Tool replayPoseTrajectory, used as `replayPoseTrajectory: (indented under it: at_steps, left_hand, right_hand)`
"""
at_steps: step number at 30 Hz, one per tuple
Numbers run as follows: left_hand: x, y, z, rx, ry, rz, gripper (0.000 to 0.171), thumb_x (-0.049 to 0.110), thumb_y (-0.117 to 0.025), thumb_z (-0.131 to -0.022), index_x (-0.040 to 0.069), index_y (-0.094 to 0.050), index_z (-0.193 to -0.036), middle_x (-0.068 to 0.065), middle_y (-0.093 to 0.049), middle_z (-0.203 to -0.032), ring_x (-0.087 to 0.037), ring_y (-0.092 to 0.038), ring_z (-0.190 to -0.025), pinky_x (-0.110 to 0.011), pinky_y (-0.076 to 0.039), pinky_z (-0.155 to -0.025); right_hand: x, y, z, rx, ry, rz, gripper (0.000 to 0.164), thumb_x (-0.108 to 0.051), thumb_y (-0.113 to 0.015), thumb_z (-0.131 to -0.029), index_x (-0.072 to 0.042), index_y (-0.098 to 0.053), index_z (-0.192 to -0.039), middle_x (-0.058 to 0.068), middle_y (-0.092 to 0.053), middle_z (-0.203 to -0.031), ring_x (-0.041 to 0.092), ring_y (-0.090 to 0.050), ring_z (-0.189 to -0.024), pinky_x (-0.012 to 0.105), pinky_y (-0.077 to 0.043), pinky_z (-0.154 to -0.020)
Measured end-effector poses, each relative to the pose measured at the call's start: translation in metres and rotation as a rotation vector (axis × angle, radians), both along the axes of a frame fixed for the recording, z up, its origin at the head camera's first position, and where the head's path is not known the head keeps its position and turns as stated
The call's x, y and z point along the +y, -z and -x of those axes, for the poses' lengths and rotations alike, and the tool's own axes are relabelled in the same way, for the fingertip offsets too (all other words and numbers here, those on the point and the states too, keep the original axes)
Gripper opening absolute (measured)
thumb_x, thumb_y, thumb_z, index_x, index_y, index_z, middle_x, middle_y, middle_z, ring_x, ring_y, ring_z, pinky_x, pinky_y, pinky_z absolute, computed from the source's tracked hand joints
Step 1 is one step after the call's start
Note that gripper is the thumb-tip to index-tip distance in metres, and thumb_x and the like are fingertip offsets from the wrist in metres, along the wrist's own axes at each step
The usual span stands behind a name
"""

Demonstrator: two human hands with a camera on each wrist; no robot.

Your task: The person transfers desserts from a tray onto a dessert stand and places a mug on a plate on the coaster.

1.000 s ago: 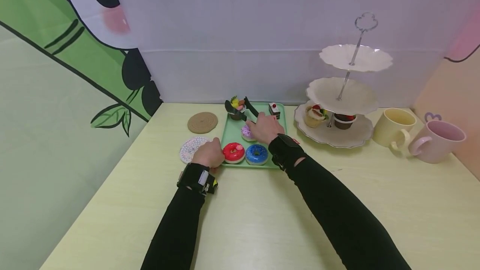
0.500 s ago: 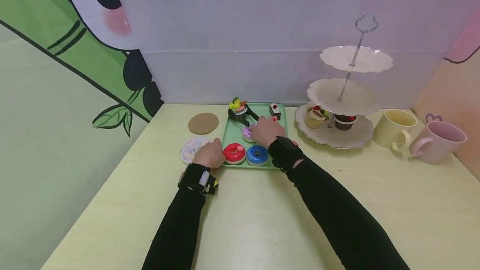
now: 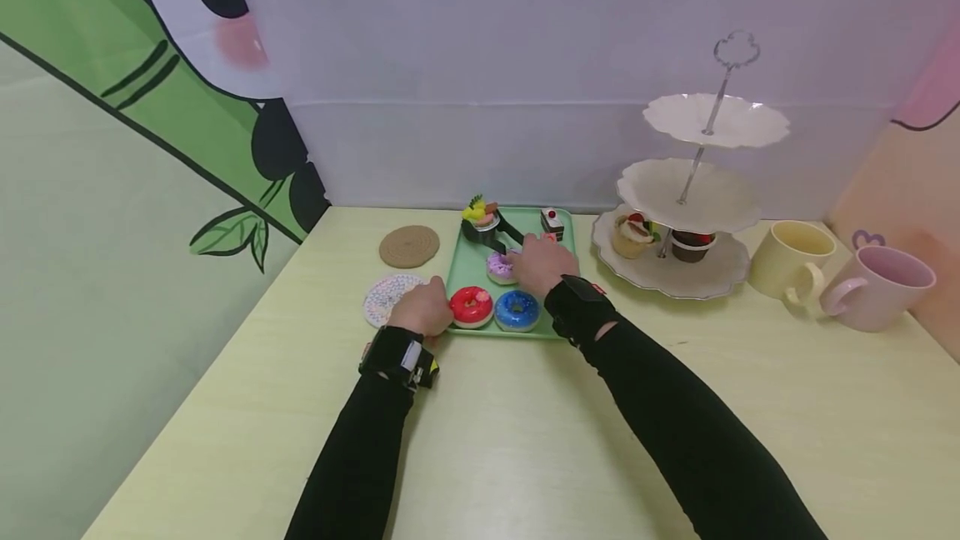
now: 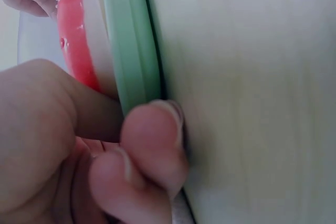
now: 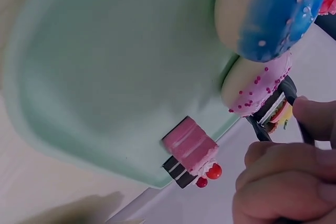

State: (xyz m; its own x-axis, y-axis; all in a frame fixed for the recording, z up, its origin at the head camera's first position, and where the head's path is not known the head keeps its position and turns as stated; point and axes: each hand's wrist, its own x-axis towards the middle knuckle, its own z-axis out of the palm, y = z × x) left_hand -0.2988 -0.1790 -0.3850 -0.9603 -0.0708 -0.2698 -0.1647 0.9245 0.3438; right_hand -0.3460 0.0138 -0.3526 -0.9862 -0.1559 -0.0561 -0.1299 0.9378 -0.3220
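Note:
My left hand [image 3: 423, 307] pinches the near left corner of the green tray [image 3: 468, 265], with thumb and fingertips at its rim in the left wrist view. My right hand [image 3: 542, 263] grips black tongs [image 3: 512, 230] above the tray. The tongs' ends lie around the cup of a small dessert with yellow topping [image 3: 477, 212] at the tray's far left; firm contact cannot be told. Also on the tray are a red donut [image 3: 472, 307], a blue donut [image 3: 517, 310], a purple donut [image 3: 500, 267] partly behind my right fingers, a dark cake slice [image 3: 551, 224] and a pink cake slice [image 5: 190, 144].
Left of the tray lie a woven tan coaster [image 3: 408, 247] and a speckled coaster [image 3: 390, 297]. At right stands a three-tier white stand [image 3: 686, 190] with two cupcakes on its bottom plate, beside a yellow mug [image 3: 787, 257] and a pink mug [image 3: 877, 286].
The tongs have come down from in front of the yellow-topped dessert, and their ends now sit around its cup. My left hand has stayed at the tray corner.

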Motion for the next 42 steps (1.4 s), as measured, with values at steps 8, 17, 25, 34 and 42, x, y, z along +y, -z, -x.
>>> replayPoseTrajectory:
  at_steps: [8, 17, 25, 34, 42]
  left_hand:
    - [0.002, 0.000, -0.001, 0.017, 0.006, 0.001, 0.038, 0.012, -0.058, -0.098, -0.004, -0.046, -0.130, -0.017, -0.061, -0.083, -0.023, -0.059, -0.054, -0.030, -0.042, -0.048]
    - [0.002, 0.003, 0.000, 0.028, 0.020, 0.008, 0.037, 0.012, -0.057, -0.098, -0.004, -0.046, -0.129, -0.016, -0.061, -0.081, -0.022, -0.058, -0.051, -0.030, -0.042, -0.047]
    - [0.001, 0.001, 0.001, 0.024, 0.018, 0.005, 0.036, 0.011, -0.056, -0.097, -0.004, -0.046, -0.128, -0.016, -0.061, -0.081, -0.023, -0.060, -0.054, -0.031, -0.043, -0.049]
    - [0.001, 0.002, 0.000, 0.012, 0.016, -0.009, 0.039, 0.011, -0.058, -0.097, -0.004, -0.044, -0.130, -0.017, -0.061, -0.082, -0.023, -0.060, -0.051, -0.029, -0.043, -0.046]
    - [0.001, 0.004, 0.002, 0.013, 0.014, -0.007, 0.037, 0.011, -0.058, -0.098, -0.004, -0.044, -0.129, -0.017, -0.061, -0.083, -0.023, -0.060, -0.050, -0.029, -0.043, -0.046]
  right_hand:
    - [0.009, 0.002, -0.005, -0.004, 0.047, 0.030, 0.053, -0.047, -0.048, -0.105, -0.004, -0.056, -0.136, 0.017, -0.066, -0.117, 0.034, -0.064, -0.103, 0.049, -0.052, -0.087]
    - [0.023, -0.001, -0.012, 0.017, 0.013, -0.024, 0.065, -0.047, -0.047, -0.106, -0.006, -0.038, -0.156, 0.020, -0.063, -0.133, 0.037, -0.063, -0.114, 0.051, -0.052, -0.092]
    - [0.038, 0.000, -0.018, 0.049, -0.022, -0.004, 0.047, -0.044, -0.050, -0.106, -0.005, -0.063, -0.130, 0.012, -0.069, -0.103, 0.027, -0.065, -0.087, 0.040, -0.051, -0.070]
    - [0.052, -0.002, -0.031, 0.077, -0.052, 0.062, 0.038, -0.042, -0.049, -0.107, -0.007, -0.063, -0.111, 0.008, -0.060, -0.082, 0.024, -0.058, -0.073, 0.033, -0.040, -0.059]
    - [0.069, 0.000, -0.046, 0.155, -0.052, 0.100, 0.051, -0.045, -0.050, -0.106, -0.005, -0.061, -0.135, 0.015, -0.070, -0.108, 0.031, -0.066, -0.091, 0.043, -0.052, -0.069]
